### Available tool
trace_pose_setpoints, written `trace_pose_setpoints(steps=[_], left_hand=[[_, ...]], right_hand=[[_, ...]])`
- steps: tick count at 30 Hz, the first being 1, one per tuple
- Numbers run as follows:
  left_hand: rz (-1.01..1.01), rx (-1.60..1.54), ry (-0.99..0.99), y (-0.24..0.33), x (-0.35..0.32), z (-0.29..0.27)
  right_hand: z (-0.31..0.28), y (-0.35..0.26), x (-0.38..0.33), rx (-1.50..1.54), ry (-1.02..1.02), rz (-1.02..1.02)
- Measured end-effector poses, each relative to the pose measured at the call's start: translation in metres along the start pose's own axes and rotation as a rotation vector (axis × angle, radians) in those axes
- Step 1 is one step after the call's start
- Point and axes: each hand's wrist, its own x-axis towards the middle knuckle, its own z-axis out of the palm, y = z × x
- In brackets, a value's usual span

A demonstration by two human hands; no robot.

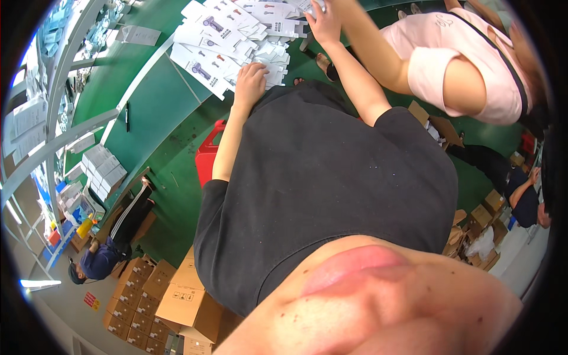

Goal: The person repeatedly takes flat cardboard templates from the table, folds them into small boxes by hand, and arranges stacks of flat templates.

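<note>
A heap of flat white cartons [228, 41] printed with a small grey device lies on the green table [154, 100] at the top of the picture. My left hand [251, 80] rests on the near edge of the heap with its fingers bent; whether it grips a carton is unclear. My right hand [324, 25] is further out, its fingers closed on a flat white carton [283, 26] at the heap's far side. My black shirt [325, 189] fills the middle of the view.
A person in a pink shirt [467, 65] leans in at the upper right, one arm beside my right arm. A black pen [126, 116], stacked white boxes [103, 171], a red container [208, 157], brown cardboard boxes [177, 296] and two other people [103, 254] [523, 198] are around.
</note>
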Motion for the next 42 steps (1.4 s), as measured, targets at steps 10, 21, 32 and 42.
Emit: trace_pose_setpoints(steps=[10,21,32,42], left_hand=[[0.011,0.151,0.093,-0.002,0.066,0.01],[-0.324,-0.379,0.137,0.01,0.14,0.066],[-0.769,-0.418,0.425,-0.02,0.283,0.157],[-0.56,-0.773,0.303,-0.123,0.465,0.134]], right_hand=[[0.014,0.021,0.038,-0.414,0.125,-0.307],[-0.015,-0.016,0.112,-0.243,0.313,-0.504],[-0.101,-0.079,0.27,-0.266,-0.287,0.203],[-0.015,0.009,0.099,0.54,0.565,0.337]])
